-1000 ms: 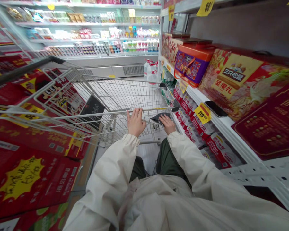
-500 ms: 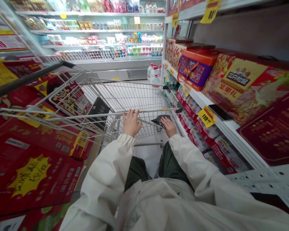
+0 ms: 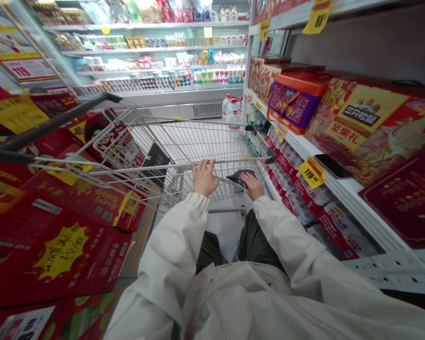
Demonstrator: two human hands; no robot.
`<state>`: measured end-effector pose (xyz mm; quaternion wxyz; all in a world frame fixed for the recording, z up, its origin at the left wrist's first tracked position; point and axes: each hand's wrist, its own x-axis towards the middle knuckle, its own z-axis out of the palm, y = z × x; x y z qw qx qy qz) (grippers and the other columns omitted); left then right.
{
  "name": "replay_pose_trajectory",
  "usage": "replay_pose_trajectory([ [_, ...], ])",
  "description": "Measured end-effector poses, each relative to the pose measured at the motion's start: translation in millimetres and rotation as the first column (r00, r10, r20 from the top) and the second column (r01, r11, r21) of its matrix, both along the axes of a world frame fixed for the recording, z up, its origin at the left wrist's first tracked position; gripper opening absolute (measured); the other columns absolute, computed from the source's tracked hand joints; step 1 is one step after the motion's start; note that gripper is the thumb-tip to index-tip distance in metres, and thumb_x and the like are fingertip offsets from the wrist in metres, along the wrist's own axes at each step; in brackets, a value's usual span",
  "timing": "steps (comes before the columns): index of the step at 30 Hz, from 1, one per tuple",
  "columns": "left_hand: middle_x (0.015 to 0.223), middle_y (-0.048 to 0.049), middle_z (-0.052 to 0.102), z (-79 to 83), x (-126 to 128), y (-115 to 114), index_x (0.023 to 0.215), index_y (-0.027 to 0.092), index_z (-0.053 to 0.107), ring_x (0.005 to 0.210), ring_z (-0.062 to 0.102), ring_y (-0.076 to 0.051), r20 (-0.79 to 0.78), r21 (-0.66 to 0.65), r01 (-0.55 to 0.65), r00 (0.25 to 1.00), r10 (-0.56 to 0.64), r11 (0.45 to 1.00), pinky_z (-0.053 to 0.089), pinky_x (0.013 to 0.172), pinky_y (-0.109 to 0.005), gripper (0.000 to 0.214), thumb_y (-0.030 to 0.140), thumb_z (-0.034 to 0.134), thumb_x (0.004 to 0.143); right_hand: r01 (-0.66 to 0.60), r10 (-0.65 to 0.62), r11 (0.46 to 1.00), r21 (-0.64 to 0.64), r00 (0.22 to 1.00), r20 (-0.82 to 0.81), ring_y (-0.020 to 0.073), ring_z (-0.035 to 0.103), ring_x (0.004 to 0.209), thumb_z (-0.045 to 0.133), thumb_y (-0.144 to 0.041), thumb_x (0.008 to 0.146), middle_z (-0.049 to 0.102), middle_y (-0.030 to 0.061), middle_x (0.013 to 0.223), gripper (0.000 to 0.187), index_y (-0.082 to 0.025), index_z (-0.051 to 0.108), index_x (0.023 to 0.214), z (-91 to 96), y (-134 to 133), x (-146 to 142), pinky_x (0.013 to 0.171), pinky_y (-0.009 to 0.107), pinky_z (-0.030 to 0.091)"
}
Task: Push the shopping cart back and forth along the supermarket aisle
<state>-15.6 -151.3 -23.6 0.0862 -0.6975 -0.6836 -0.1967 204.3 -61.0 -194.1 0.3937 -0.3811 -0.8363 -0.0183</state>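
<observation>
A wire shopping cart (image 3: 212,137) stands in front of me in a store aisle. My left hand (image 3: 203,177) is closed over the cart's handle bar (image 3: 233,161), fingers curled on top. My right hand (image 3: 252,185) rests on a dark cloth-like item (image 3: 238,176) lying at the handle bar, fingers pressed onto it. Both arms wear pale cream sleeves. A black bag or box (image 3: 156,164) sits inside the cart's left side.
A second cart (image 3: 92,141) stands at the left against stacked red cartons (image 3: 56,226). On the right, shelves hold red gift boxes (image 3: 368,127), a purple box (image 3: 292,101), a yellow price tag (image 3: 310,172) and a phone (image 3: 333,166). A refrigerated dairy wall (image 3: 156,61) closes the aisle ahead.
The view has shifted a little, so cart and hands sit slightly further right. Both hands stay on the handle bar with the same hold.
</observation>
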Motion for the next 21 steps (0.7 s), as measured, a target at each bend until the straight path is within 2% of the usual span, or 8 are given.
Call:
replay_pose_trajectory([
  [4, 0.143, -0.0106, 0.05, -1.7, 2, -2, 0.139, 0.019, 0.046, 0.14, 0.035, -0.03, -0.014, -0.001, 0.001, 1.0, -0.001, 1.0, 0.009, 0.122, -0.054, 0.068, 0.022, 0.054, 0.072, -0.045, 0.044, 0.998, 0.039, 0.999, 0.005, 0.0188, 0.049, 0.133, 0.039, 0.004, 0.077, 0.061, 0.0043, 0.134, 0.06, -0.018, 0.063, 0.128, 9.9, 5, -11, 0.114, 0.04, 0.042],
  [9, 0.146, -0.0142, 0.047, -0.5, 9, -2, 0.141, 0.015, 0.044, 0.141, 0.034, -0.033, -0.002, -0.018, -0.005, 1.0, 0.005, 1.0, 0.012, 0.122, -0.054, 0.072, 0.024, 0.057, 0.07, -0.017, 0.017, 0.999, -0.04, 1.0, 0.015, 0.0209, 0.057, 0.126, 0.043, 0.006, 0.073, 0.065, 0.0064, 0.128, 0.057, -0.016, 0.068, 0.119, -6.4, 5, -14, 0.107, 0.041, 0.048],
  [12, 0.147, -0.0131, 0.047, 0.3, 9, -2, 0.142, 0.016, 0.043, 0.142, 0.033, -0.032, 0.001, -0.018, 0.004, 1.0, -0.004, 1.0, 0.013, 0.121, -0.054, 0.073, 0.025, 0.057, 0.071, -0.019, 0.022, 0.996, -0.082, 0.999, 0.036, 0.0209, 0.061, 0.121, 0.045, 0.006, 0.069, 0.068, 0.0064, 0.124, 0.058, -0.017, 0.07, 0.116, -11.1, -3, -13, 0.104, 0.039, 0.052],
  [16, 0.151, -0.0096, 0.043, -0.1, -10, -12, 0.147, 0.019, 0.037, 0.144, 0.032, -0.028, -0.002, -0.036, 0.026, 1.0, -0.026, 0.999, 0.013, 0.122, -0.054, 0.069, 0.027, 0.05, 0.079, -0.01, 0.011, 1.0, 0.024, 1.0, -0.017, 0.0188, 0.054, 0.128, 0.041, 0.007, 0.068, 0.062, 0.0051, 0.132, 0.067, -0.017, 0.064, 0.126, 2.6, -13, -18, 0.109, 0.036, 0.047],
  [19, 0.153, -0.0111, 0.04, 0.5, -33, -23, 0.147, 0.017, 0.035, 0.145, 0.03, -0.03, 0.01, 0.048, -0.09, 0.996, 0.089, 0.995, 0.01, 0.121, -0.058, 0.068, 0.027, 0.048, 0.081, -0.027, 0.03, 0.996, 0.088, 0.999, -0.034, 0.0175, 0.048, 0.134, 0.039, 0.007, 0.07, 0.058, 0.0031, 0.137, 0.069, -0.017, 0.062, 0.13, 15.2, -14, -28, 0.114, 0.036, 0.042],
  [21, 0.15, -0.0101, 0.045, 2.5, -45, -29, 0.145, 0.019, 0.039, 0.144, 0.033, -0.029, 0.011, 0.07, -0.11, 0.994, 0.11, 0.991, 0.009, 0.121, -0.057, 0.065, 0.023, 0.047, 0.081, -0.028, 0.031, 0.996, 0.088, 0.999, -0.035, 0.0176, 0.05, 0.133, 0.038, 0.007, 0.071, 0.06, 0.0037, 0.135, 0.067, -0.017, 0.063, 0.128, 16.7, -12, -35, 0.114, 0.036, 0.042],
])
